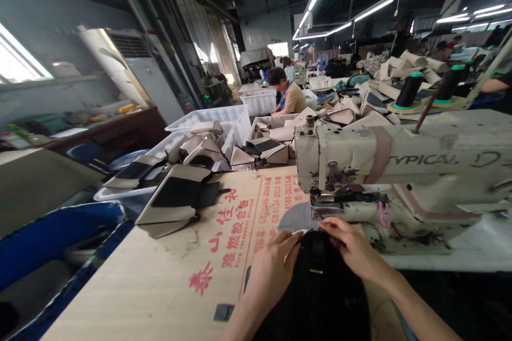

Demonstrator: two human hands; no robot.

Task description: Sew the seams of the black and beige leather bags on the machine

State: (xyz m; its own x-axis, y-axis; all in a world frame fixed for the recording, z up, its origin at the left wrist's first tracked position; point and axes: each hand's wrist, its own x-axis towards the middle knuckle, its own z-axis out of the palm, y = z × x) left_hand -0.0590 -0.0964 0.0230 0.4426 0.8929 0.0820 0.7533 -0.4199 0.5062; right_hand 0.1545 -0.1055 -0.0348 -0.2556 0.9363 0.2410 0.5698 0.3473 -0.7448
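A black fabric bag piece with a small gold-coloured metal bar hangs toward me at the near edge of the wooden board. My left hand pinches its upper left edge between thumb and fingers. At the upper right edge, my right hand grips the same piece, its fingertips close to the presser foot. A rounded grey piece lies flat just beyond my hands, partly beneath the sewing machine. Whether the black piece touches the needle is hidden.
A beige and black bag sits on the board at left. White bins with several similar bags stand behind. Black thread cones top the machine. A blue-edged container is at left. A seated person works farther back.
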